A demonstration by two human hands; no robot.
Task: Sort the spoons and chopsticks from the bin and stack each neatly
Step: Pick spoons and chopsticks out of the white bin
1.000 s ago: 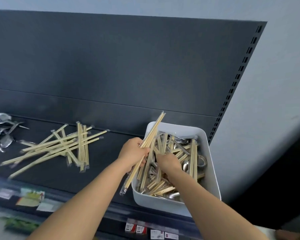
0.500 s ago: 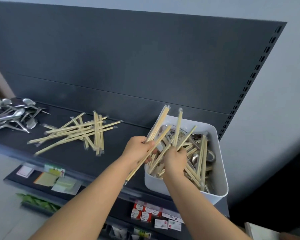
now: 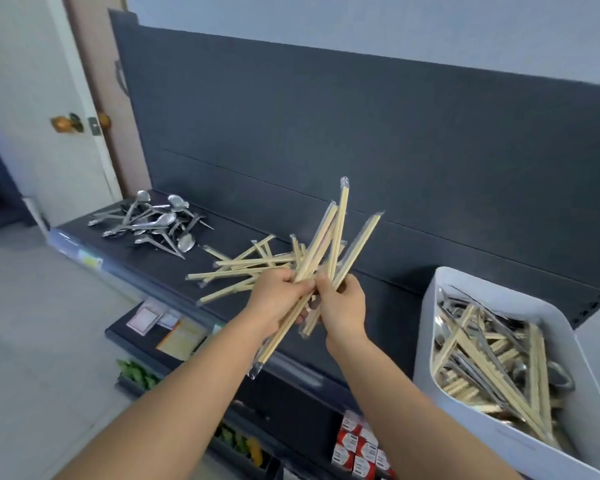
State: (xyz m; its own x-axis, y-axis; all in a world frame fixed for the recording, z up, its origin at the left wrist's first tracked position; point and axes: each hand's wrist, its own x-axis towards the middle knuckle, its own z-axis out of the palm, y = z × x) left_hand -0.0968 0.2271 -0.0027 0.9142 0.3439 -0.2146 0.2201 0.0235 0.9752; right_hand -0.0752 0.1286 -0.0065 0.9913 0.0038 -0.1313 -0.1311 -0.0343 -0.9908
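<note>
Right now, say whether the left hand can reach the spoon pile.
Likely reachable, but not to grasp: the left hand grips wrapped chopsticks; only the low chopstick pile lies between it and the spoon pile.

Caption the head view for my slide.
Left hand and right hand grip plastic-wrapped wooden chopsticks by the chopstick pile on a dark shelf.

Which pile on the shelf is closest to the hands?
The chopstick pile, just beyond the left hand; the spoon pile lies farther left.

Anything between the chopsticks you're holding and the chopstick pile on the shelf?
Nothing visible. The left hand and right hand hold the chopstick bundle close by the chopstick pile; spoons lie apart, further left.
</note>
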